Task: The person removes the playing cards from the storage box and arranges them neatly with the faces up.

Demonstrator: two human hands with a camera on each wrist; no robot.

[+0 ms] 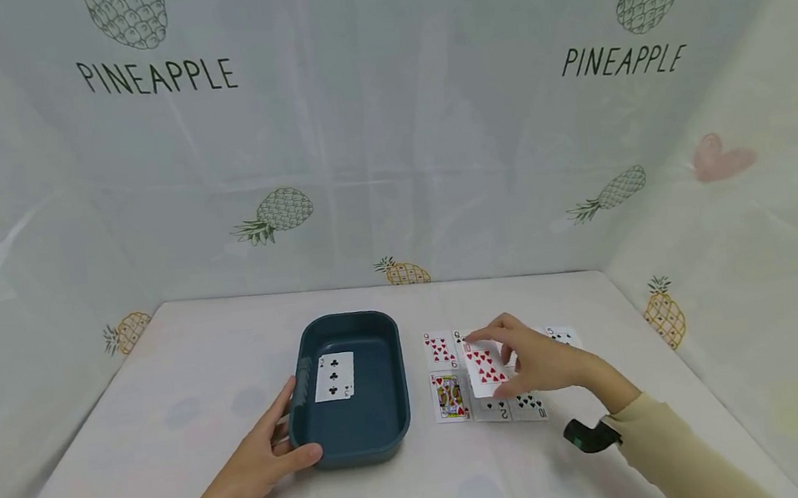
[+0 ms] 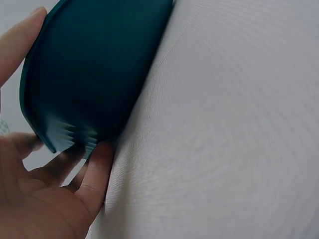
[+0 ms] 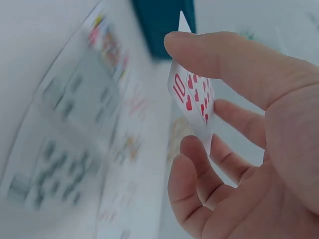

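A dark teal tray stands on the table at centre left, with a club playing card lying face up inside it. My left hand grips the tray's near left corner, thumb at the front and fingers along the side; the left wrist view shows these fingers against the tray wall. Over the cards to the right, my right hand pinches a ten of hearts by its edges between thumb and fingers. In the right wrist view the ten is tilted, raised above blurred cards.
Face-up cards lie in rows right of the tray: a nine of hearts, a king, a black two, a black ten and a black five. The right hand partly covers the layout. A pineapple-print cloth rises behind the table.
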